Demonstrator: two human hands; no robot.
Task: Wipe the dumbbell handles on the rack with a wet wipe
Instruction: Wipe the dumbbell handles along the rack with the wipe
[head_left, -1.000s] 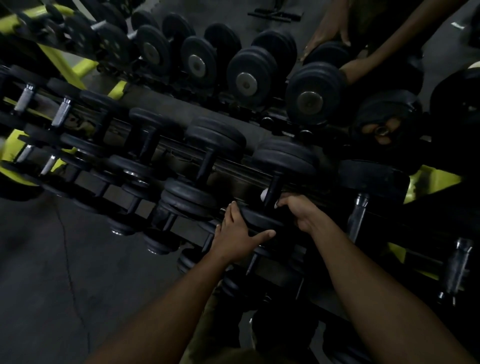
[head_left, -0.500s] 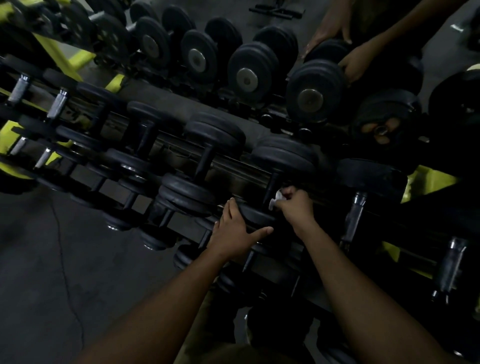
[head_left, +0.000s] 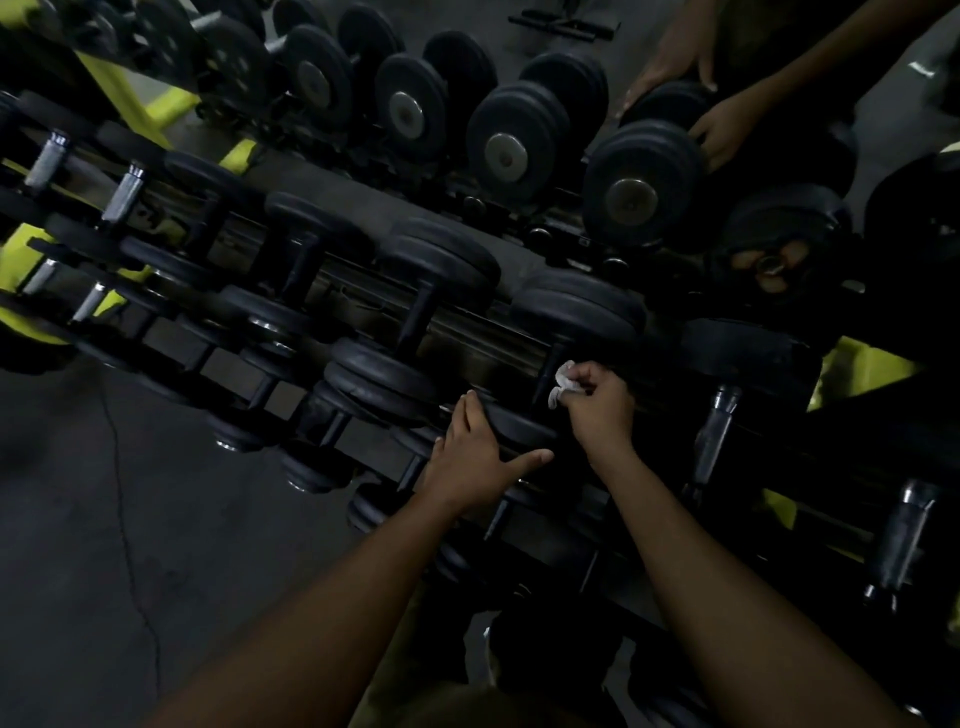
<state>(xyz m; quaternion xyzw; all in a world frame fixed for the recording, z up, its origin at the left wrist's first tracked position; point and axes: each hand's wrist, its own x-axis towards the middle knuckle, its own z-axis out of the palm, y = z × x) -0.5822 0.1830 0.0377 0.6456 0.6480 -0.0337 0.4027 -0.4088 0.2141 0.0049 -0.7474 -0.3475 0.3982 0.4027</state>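
Black rubber and dull steel fill the view: at the far left the rack (head_left: 156, 111) shows its yellow-green frame, and on its slanted tiers lie small dumbbells with bare metal handles (head_left: 122, 195), heads cradled on the rails so each grip faces outward and can be reached. Moving right, the weights grow heavier, their dark handles running between stacked black heads. Near the middle the left hand (head_left: 480, 457) lies flat on the near head of one dumbbell (head_left: 519, 428), fingers straight and spread, thumb stretched toward the right; it holds nothing and seems placed there to keep the weight from rolling on its cradle while the handle is worked. Just to its right the right hand (head_left: 597, 402) is curled, thumb and fingers pinching a crumpled white wet wipe (head_left: 563, 382), which sits at the lower part of that dumbbell's dark handle (head_left: 551, 371), below the far head. Whether the wipe presses on the handle or only sits close beside it is hard to tell in the dim light. Farther right, two more dumbbells with longer handles (head_left: 714, 431) wait on the lower tier, probably next in line. Beyond the upper row, at top right, another person's hands (head_left: 719, 130) rest on a large dumbbell.
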